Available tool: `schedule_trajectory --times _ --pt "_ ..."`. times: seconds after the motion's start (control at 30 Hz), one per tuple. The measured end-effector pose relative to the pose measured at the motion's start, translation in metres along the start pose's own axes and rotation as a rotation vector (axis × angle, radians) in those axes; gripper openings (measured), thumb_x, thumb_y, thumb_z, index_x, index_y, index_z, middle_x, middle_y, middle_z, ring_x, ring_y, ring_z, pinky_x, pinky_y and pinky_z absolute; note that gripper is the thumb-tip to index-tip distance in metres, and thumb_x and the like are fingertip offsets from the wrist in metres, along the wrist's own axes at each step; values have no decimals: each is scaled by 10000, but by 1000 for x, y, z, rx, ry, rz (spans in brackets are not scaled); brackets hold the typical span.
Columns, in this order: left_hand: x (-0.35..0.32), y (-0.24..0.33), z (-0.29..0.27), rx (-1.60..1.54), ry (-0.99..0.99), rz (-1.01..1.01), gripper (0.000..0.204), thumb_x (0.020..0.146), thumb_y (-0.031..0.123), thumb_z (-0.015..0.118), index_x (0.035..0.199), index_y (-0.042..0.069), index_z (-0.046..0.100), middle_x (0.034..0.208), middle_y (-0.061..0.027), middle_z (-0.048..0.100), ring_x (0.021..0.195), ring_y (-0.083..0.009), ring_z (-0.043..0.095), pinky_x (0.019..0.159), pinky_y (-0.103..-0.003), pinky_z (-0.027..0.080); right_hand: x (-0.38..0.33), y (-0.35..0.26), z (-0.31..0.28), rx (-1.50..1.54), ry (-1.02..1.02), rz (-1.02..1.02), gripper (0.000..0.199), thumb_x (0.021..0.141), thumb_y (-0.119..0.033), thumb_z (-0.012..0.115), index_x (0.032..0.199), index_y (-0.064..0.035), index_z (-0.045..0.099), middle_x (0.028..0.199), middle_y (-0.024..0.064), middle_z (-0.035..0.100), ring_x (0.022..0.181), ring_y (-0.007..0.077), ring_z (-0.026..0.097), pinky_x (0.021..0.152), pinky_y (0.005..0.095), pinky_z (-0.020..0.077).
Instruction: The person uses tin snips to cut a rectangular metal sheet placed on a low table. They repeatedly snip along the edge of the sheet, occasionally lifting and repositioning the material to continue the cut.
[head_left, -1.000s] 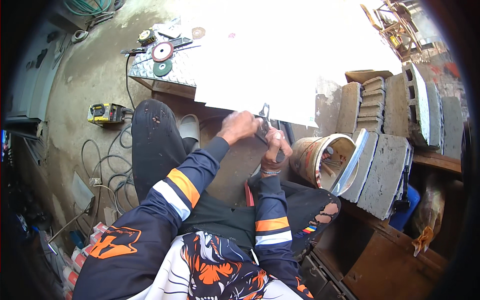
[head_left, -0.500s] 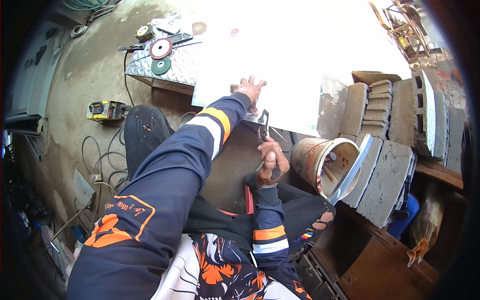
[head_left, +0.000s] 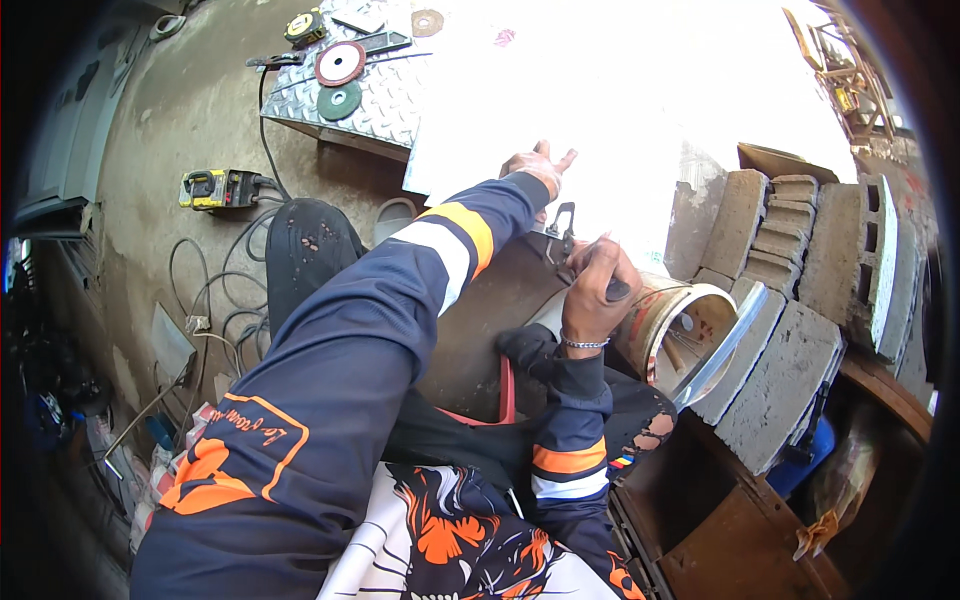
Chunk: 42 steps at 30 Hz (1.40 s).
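My left hand lies at the near edge of a large white sheet, fingers stretched and spread. The glare hides most of the sheet's surface. Close beside it, my right hand is closed around a tool with a dark, rounded handle end. Its dark metal frame, with a looped, clamp-like end, reaches up to the sheet's edge; its exact kind is unclear. A small metal piece shows at that edge, partly hidden by my left sleeve.
A dirty bucket holding tools stands right of my right hand, near concrete blocks. Grinding discs and a tape measure lie on a checkered metal plate. A yellow-black machine and loose cables are on the floor left.
My right hand has risen toward the sheet's edge with the tool and turned, its back now more in view. The whole view has shifted slightly; my left hand stays on the sheet.
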<state>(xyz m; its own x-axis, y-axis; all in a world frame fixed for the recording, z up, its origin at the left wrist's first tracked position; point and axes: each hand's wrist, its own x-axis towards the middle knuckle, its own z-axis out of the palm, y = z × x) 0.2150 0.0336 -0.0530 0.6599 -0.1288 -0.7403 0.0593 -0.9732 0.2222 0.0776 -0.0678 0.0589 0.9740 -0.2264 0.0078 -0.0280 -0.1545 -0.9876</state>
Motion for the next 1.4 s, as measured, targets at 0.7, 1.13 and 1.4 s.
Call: schedule_trajectory --times 0.7,1.13,1.4 --pt "-102 -37 72 -690 521 79 580 921 409 659 1356 55 512 1346 -205 551 1142 -420 611 923 -570 503 -62 21 -41 -222 -128 -258 264 908 -211 681 769 1 608 864 126 629 819 232 584 752 343 451" --pt "-145 47 157 -2526 -519 319 403 1092 372 333 1173 40 547 1098 -150 650 998 -294 660 913 -452 561 -82 28 -47 -539 -41 -351 334 955 -378 608 979 -62 712 1045 166 622 1021 351 593 878 470 454" --pt "-160 52 155 -2543 -512 211 424 1063 458 346 1080 118 600 1050 -118 674 975 -278 664 898 -476 547 -83 25 -46 -490 -49 -434 179 823 -134 588 915 -35 705 864 171 638 792 353 640 715 444 516"
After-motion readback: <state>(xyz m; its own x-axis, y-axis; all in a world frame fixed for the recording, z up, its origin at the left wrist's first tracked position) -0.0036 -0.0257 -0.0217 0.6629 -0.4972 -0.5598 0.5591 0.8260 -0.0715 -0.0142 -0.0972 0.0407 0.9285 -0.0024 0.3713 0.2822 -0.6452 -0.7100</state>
